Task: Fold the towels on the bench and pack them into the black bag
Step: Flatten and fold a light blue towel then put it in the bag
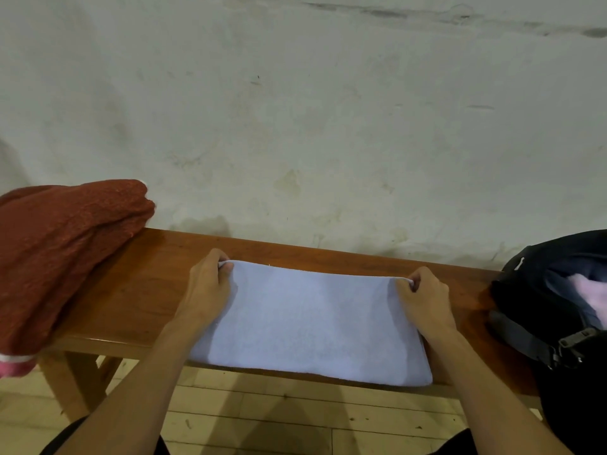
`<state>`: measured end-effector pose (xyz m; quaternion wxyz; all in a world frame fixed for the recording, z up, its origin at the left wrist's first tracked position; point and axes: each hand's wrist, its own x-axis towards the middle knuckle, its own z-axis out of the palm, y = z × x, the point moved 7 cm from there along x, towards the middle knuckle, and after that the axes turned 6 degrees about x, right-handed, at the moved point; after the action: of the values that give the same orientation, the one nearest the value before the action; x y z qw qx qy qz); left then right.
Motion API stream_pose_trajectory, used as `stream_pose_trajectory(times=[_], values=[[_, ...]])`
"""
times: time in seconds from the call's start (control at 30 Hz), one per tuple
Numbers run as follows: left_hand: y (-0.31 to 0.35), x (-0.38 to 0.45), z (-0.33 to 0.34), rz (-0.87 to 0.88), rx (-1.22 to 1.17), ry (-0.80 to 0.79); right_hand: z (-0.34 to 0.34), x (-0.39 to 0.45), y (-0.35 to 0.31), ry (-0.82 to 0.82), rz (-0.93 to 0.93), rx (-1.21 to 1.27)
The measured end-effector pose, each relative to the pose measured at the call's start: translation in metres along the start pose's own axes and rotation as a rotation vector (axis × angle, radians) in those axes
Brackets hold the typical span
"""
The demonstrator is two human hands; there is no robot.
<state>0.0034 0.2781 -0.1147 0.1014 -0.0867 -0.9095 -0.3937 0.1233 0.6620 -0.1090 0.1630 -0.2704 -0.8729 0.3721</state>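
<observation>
1. Light blue towel [312, 320] lies folded flat mid-surface [147, 274].
2. Left hand [210, 284] and right hand [427, 297] each have a grip pinching a far corner.
3. Black bag [532, 290] sits far right, red towel [65, 251] left.

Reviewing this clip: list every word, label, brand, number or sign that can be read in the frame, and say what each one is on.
None can be read.
Black bag: a small white mark near its top edge, too small and blurred to tell if it is text.
Light blue towel, pinched at its far corners by the left hand and right hand: no label shows.
Red towel, wooden bench and wall: no writing, only stains and scuffs.
</observation>
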Motion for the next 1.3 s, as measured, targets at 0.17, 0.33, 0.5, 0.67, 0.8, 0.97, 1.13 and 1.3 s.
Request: stream_pose_trajectory(times=[0.17, 0.33, 0.5, 0.67, 0.8, 0.97, 1.13, 1.3], values=[[0.001, 0.008, 0.003, -0.021, 0.149, 0.021, 0.004, 0.001, -0.003, -0.025, -0.033, -0.027], [-0.002, 0.009, 0.009, -0.038, 0.234, 0.023, 0.009, 0.004, -0.002, -0.056, -0.041, -0.199], [-0.009, 0.008, 0.009, -0.047, 0.341, -0.029, 0.007, 0.003, -0.007, -0.044, -0.052, -0.254], [-0.015, 0.015, 0.004, -0.073, 0.396, -0.125, 0.007, 0.001, -0.008, -0.097, 0.022, -0.325], [-0.012, 0.017, -0.002, -0.125, 0.416, -0.145, 0.005, -0.002, -0.017, -0.078, 0.020, -0.367], [-0.006, 0.017, -0.015, -0.128, 0.260, -0.119, 0.005, -0.001, -0.016, -0.080, 0.021, -0.183], [-0.006, 0.015, -0.018, -0.235, 0.231, -0.162, -0.002, 0.001, -0.017, -0.132, -0.002, -0.135], [0.004, 0.016, -0.027, -0.194, 0.133, -0.065, -0.016, -0.002, -0.033, 0.022, -0.146, 0.006]])
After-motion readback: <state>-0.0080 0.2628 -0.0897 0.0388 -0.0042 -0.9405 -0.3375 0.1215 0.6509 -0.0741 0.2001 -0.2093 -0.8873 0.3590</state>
